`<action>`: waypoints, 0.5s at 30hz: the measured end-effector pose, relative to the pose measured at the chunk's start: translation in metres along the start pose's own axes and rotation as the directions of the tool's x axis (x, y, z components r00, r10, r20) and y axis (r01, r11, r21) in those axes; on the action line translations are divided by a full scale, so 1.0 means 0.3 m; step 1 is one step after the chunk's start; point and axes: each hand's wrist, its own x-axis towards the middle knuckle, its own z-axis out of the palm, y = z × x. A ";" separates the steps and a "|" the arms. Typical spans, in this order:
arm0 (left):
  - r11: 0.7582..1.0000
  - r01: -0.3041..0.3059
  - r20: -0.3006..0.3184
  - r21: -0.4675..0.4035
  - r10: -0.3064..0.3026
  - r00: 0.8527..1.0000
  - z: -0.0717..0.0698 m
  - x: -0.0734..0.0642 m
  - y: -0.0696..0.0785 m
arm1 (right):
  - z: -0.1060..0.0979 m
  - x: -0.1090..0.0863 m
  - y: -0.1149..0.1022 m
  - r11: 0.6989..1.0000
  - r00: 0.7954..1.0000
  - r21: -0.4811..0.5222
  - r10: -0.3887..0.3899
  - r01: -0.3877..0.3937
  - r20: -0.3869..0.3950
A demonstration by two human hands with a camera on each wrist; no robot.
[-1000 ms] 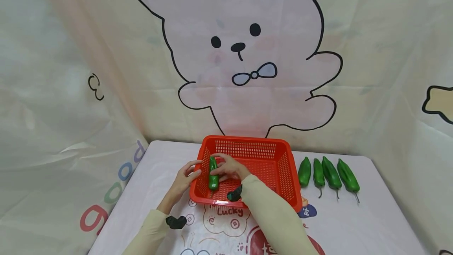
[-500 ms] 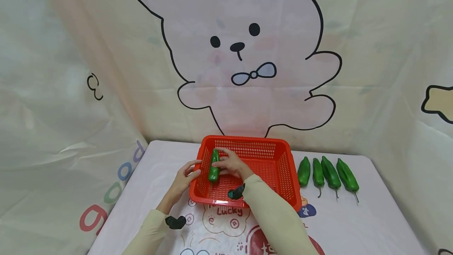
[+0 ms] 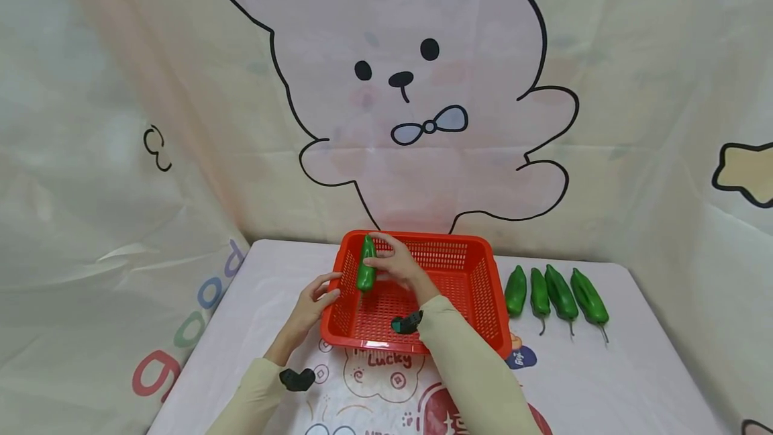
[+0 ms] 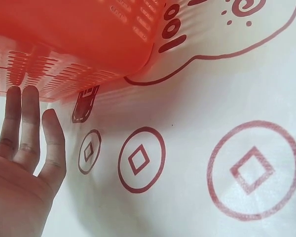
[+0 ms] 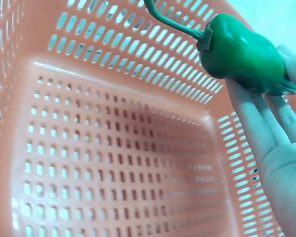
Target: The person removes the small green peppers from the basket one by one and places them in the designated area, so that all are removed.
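Note:
My right hand (image 3: 398, 264) grips a green pepper (image 3: 366, 267) above the left part of a red plastic basket (image 3: 356, 340). In the right wrist view the pepper (image 5: 246, 52) shows its stem pointing left, with the fingers (image 5: 256, 118) bent under it. It hangs up near the basket's slotted wall, apart from the floor. My left hand (image 3: 309, 304) touches the basket's left side. From the left wrist view, three fairly straight fingers (image 4: 30, 116) reach up to the outer wall of the basket (image 4: 49, 64).
Several green peppers (image 3: 560, 294) lie in a row on the white printed tablecloth (image 3: 628, 354), right of the basket. A fabric backdrop (image 3: 241, 153) with a cartoon animal rises behind the table and along both sides.
My right hand has raised the pepper and carried it toward the back of the basket. The left hand has kept its place at the basket's side. The head view has shifted slightly.

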 end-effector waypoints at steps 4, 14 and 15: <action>1.000 0.004 -0.010 0.003 -0.004 1.000 0.000 0.002 -0.002 | -0.002 -0.002 -0.037 0.999 0.999 -0.034 -0.039 0.040 0.014; 1.000 0.001 -0.013 -0.008 -0.001 1.000 0.003 0.001 0.000 | -0.024 -0.017 -0.092 0.997 0.997 -0.006 -0.071 0.071 0.022; 1.000 -0.002 -0.012 -0.009 0.001 1.000 0.003 0.001 0.000 | -0.028 -0.019 -0.095 0.998 0.997 0.007 -0.067 0.067 0.023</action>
